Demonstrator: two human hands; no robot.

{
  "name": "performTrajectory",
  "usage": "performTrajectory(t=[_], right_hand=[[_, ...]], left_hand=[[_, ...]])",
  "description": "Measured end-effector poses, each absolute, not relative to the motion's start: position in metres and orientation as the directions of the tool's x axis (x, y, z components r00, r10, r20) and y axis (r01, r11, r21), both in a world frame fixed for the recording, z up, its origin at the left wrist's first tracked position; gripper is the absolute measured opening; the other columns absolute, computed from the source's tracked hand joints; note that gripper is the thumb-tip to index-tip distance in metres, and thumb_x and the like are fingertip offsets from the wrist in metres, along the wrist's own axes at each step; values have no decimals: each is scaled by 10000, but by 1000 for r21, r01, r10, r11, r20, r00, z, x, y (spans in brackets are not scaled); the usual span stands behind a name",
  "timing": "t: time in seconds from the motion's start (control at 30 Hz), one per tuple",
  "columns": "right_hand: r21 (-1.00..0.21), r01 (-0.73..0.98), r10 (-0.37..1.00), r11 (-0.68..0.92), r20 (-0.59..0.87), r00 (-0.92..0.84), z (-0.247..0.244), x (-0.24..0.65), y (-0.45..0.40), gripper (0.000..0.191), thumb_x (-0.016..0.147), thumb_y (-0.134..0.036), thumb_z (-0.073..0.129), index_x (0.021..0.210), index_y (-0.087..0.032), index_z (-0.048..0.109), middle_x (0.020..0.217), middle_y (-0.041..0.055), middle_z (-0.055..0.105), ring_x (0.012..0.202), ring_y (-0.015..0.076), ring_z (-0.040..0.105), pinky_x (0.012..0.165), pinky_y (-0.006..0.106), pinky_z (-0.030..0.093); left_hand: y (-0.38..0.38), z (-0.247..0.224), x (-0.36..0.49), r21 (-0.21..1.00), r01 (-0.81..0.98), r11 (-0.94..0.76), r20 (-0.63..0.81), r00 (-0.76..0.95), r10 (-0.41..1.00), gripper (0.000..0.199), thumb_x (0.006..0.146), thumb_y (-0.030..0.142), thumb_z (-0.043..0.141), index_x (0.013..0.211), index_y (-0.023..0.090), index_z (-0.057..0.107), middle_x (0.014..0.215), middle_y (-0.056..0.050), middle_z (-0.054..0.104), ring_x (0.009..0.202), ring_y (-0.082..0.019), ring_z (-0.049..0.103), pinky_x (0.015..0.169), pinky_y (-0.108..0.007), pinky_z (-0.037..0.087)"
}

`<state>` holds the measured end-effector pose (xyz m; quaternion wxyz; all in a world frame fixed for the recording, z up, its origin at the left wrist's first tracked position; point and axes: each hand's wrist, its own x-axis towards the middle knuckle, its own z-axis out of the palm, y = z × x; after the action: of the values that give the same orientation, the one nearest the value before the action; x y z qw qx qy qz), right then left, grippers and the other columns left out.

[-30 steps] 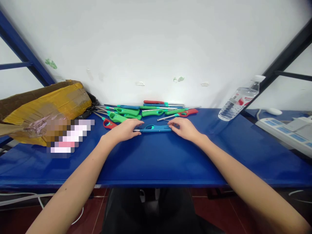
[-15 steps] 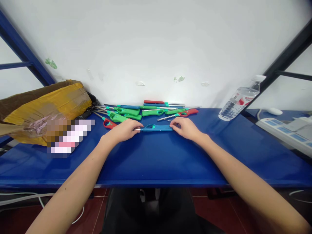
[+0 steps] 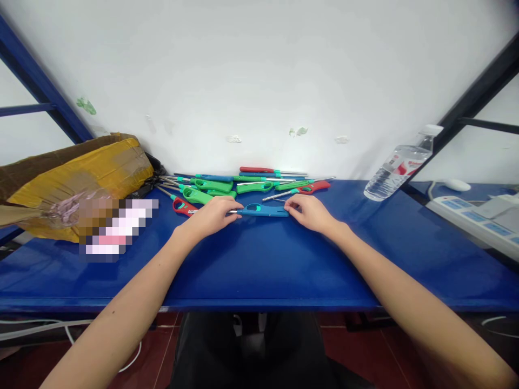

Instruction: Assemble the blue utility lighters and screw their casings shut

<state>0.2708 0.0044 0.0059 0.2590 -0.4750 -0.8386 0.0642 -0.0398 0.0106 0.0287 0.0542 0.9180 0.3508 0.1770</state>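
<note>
Blue table (image 3: 259,270): hands pinch lighter (image 3: 263,210).

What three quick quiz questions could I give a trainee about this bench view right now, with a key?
1. True or false: both hands touch the blue lighter.
2. Which end of it is at the left hand? A) the metal nozzle B) the handle end C) neither
3. Fill in: the water bottle stands at the ____ side of the blue table.

Key
1. True: the right hand is at its handle end and the left hand at the other.
2. A: the thin metal tip shows at the left fingers.
3. Right; the pile of lighters lies behind the hands, and the cardboard box sits on the left.
</note>
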Motion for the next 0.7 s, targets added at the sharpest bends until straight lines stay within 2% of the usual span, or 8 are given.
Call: performTrajectory(t=[0.1,0.27,0.47,0.7], right_hand=[[-353,765,831,538,376,-411,6,271,5,118,869,-169,546,855,-185,663,852,54,706,755,189,643,697,294,480],[-357,764,831,537,383,-404,5,271,5,125,881,-186,539,859,-183,662,857,57,709,753,190,647,694,293,481],[-366,752,823,548,393,-410,4,272,6,132,869,-173,538,865,-178,670,861,62,715,748,194,650,699,303,483],[-545,662,857,514,356,-373,3,275,10,121,844,-219,564,831,-183,679,763,32,706,671,178,635,655,304,493]], left_hand=[[9,28,-39,211,626,-751,289,694,660,245,942,248,557,1109,147,705,991,-96,688,883,-218,657,806,-316,498],[7,30,-39,86,671,-736,253,700,668,257,979,284,505,1107,178,701,1014,-96,704,925,-244,661,795,-330,492],[5,30,-36,26,691,-723,243,697,675,275,997,292,465,1063,164,700,974,-100,704,897,-242,664,774,-325,487],[6,29,-37,48,683,-729,252,698,670,291,998,296,449,1028,157,704,947,-102,704,864,-232,664,762,-316,481]])
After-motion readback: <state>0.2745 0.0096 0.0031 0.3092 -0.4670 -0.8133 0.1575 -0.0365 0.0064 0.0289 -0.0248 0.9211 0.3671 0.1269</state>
